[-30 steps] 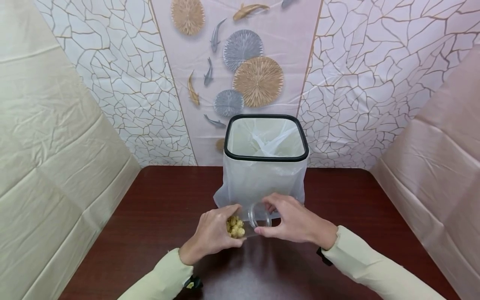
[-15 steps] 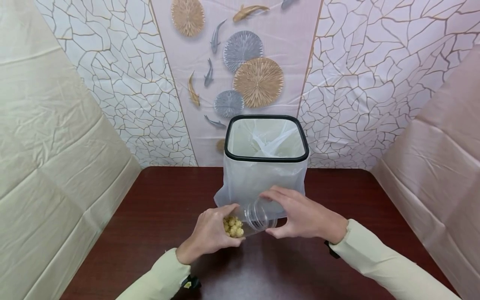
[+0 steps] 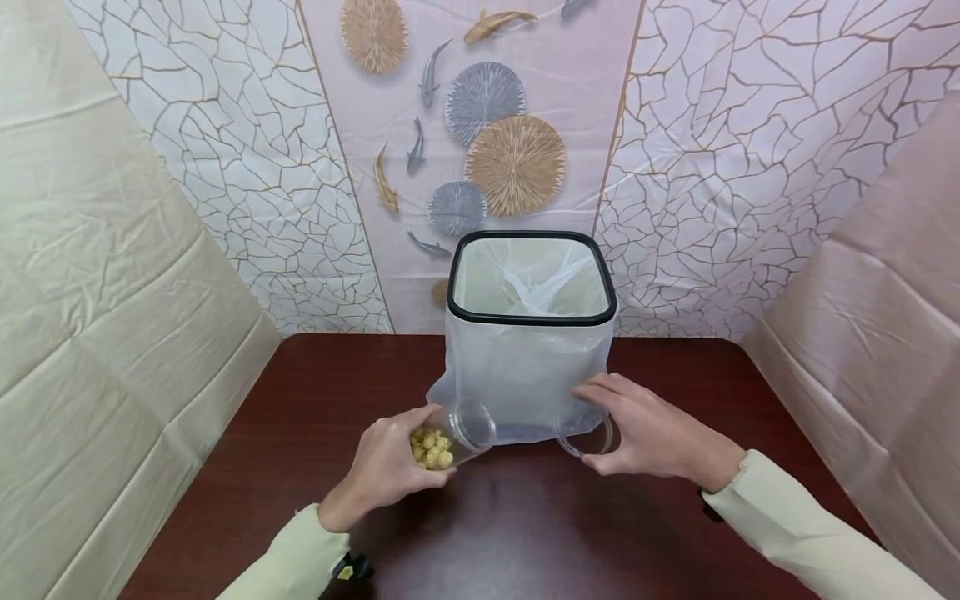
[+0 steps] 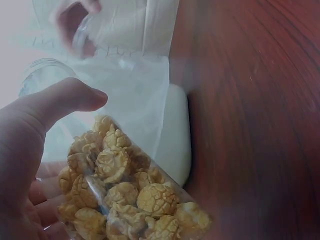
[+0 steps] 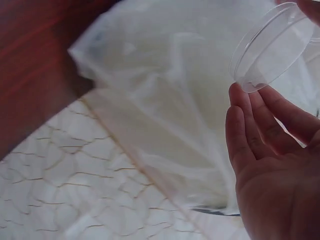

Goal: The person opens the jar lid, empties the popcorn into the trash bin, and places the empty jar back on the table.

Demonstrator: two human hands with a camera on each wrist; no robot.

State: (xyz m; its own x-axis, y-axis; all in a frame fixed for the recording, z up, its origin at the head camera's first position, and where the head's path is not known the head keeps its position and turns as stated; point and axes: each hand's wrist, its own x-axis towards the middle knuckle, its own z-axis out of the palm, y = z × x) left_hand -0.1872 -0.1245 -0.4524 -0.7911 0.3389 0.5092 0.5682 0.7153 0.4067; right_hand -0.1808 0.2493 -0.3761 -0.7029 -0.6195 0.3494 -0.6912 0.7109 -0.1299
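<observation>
My left hand grips a clear plastic jar that is tilted with its open mouth toward the right. Caramel-coloured popcorn lies in the jar's lower end, and the left wrist view shows the popcorn close up behind the clear wall. My right hand pinches a round clear lid by its edge, apart from the jar. In the right wrist view the lid sits between the thumb and the fingertips.
A bin with a black rim and a white plastic liner stands behind both hands on the dark red-brown table. Pale cloth walls rise on both sides, and a patterned backdrop hangs at the back.
The lid has come off the jar's mouth and moved right with my right hand. My left hand has drawn the jar to the left, leaving a gap between them.
</observation>
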